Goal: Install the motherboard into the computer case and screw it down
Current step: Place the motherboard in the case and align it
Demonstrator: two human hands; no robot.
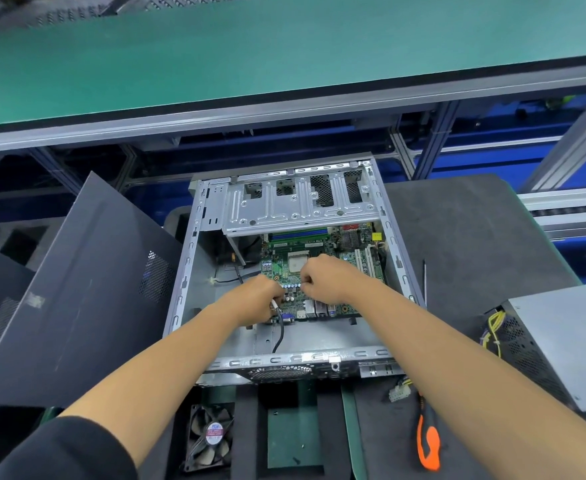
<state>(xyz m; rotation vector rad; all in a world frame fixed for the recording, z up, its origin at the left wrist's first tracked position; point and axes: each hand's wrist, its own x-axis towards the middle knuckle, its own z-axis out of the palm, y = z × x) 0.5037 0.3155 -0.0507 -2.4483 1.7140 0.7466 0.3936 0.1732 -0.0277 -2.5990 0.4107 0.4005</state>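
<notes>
An open grey computer case (180, 282) lies on a dark mat, and the green motherboard (350, 258) sits inside it under the drive cage (298, 206). Both my hands reach into the case over the board's near part. My left hand (262, 299) grips a black cable (279, 337) with a silvery end, which runs down toward the case's near wall. My right hand (322, 280) rests knuckles-up on the board with its fingers curled under. What those fingers hold is hidden.
The case's dark side panel (76, 289) leans at the left. A power supply (561, 337) with yellow wires lies at the right. An orange-handled screwdriver (428, 441), a thin rod (424, 282), a white connector (399, 393) and a loose fan (210, 434) lie nearby. A green conveyor (250, 57) runs behind.
</notes>
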